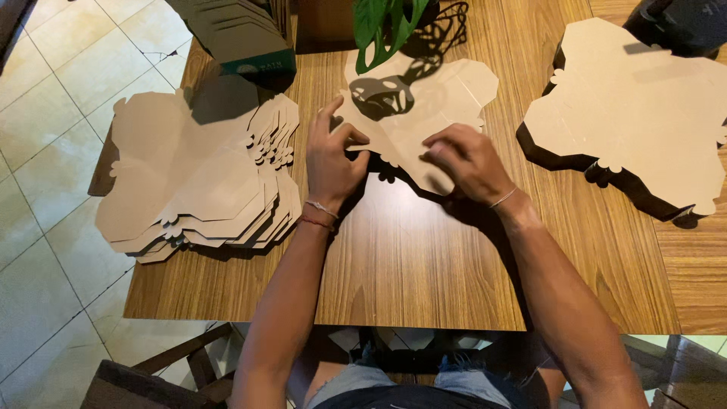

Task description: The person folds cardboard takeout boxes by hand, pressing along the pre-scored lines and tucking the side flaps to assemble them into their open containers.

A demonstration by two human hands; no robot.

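Both hands work one flat cardboard blank (424, 102) lying mid-table. The left hand (331, 155) pinches its near edge between thumb and curled fingers, forefinger raised. The right hand (466, 159) presses down on it, fingers bent and close together. A fanned stack (197, 178) lies left, another pile (636, 113) right, on a wooden table (424, 265) above pale floor tiles (53, 91), a leaf (375, 23) overhead

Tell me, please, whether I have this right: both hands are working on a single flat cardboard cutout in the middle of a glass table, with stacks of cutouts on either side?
Not quite: the table is wood, not glass, as the head view shows. The left hand and right hand do rest on one flat cardboard cutout, with the left stack and right stack on either side.
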